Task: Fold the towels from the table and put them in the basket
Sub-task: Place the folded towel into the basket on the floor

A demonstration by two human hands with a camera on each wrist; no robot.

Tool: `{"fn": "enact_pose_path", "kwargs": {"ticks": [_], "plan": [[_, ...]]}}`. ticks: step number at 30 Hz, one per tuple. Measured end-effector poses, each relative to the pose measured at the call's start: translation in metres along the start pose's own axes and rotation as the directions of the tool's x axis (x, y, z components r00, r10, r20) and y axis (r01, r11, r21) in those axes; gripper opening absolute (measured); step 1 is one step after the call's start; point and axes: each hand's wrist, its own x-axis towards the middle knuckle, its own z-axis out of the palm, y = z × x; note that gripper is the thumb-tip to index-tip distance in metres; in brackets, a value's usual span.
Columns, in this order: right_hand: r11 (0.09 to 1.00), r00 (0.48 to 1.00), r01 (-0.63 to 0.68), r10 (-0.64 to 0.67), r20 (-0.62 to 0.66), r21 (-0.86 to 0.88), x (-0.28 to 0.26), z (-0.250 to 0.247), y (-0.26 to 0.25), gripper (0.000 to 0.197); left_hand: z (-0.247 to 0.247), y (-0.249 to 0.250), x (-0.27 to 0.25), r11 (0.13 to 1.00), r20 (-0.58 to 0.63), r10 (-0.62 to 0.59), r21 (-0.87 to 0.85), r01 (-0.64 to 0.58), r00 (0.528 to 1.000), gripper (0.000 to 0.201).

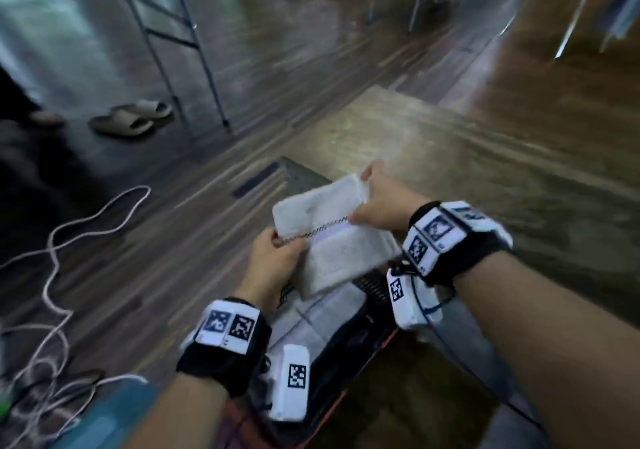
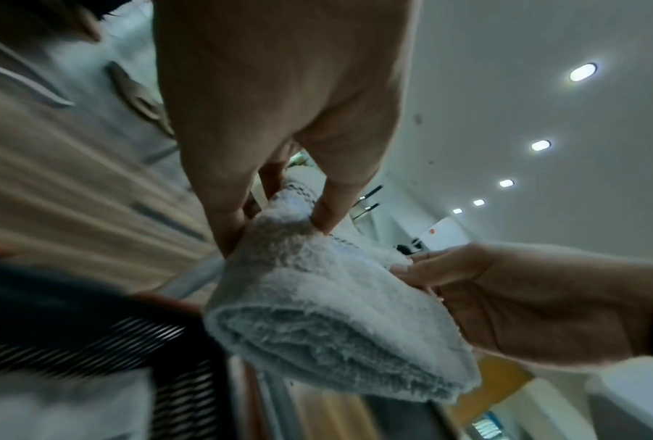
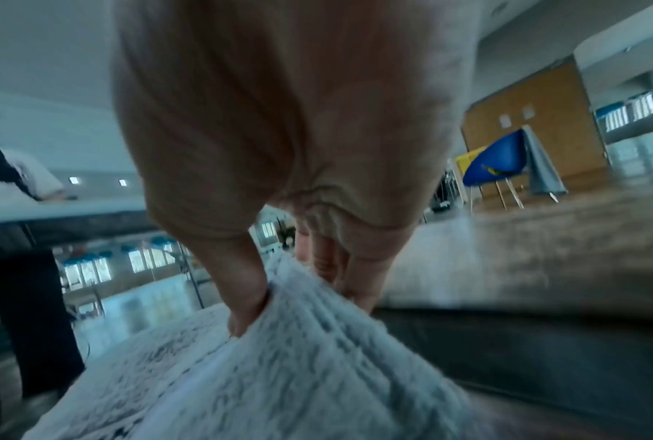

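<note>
Towel held folded between both hands above the basket.

From the head view, the white towel [image 1: 332,237] is gripped at its near-left corner by the left hand [image 1: 273,261] and at its far-right edge by the right hand [image 1: 377,202]; it is held in the air over the dark basket [image 1: 370,286], in which what may be other white towels [image 1: 329,313] are blurred. Slippers [image 1: 131,117] and cables [image 1: 52,275] are seen on the floor. From the left wrist, the towel's corner is pinched between thumb and fingers [image 2: 328,208]. From the right wrist, the cloth is clamped between thumb and fingers [image 3: 328,259], with a table [image 3: 53,208] seen behind.
</note>
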Motion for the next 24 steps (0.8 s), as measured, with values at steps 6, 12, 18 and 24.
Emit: {"fn": "enact_pose_path", "kwargs": {"ticks": [6, 12, 18, 24], "plan": [[0.981, 0.967, -0.189, 0.194, 0.166, -0.044, 0.039, 0.138, 0.043, 0.073, -0.032, -0.118, 0.002, 0.967, -0.223, -0.136, 0.183, 0.179, 0.965, 0.04], [0.981, 0.937, -0.181, 0.192, 0.291, -0.062, 0.052, 0.222, 0.084, 0.051, -0.04, -0.183, 0.005, 0.864, -0.359, -0.278, 0.312, 0.395, 0.891, 0.028], [0.983, 0.893, -0.162, 0.11, 0.436, 0.084, 0.056, 0.257, 0.099, 0.066, -0.041, -0.195, 0.01, 0.746, -0.474, -0.351, 0.379, 0.547, 0.807, 0.046], [0.975, 0.888, -0.19, 0.121, 0.444, 0.115, 0.058, 0.257, 0.103, 0.061, -0.03, -0.185, 0.014, 0.632, -0.439, -0.467, 0.441, 0.637, 0.768, 0.057]]}}
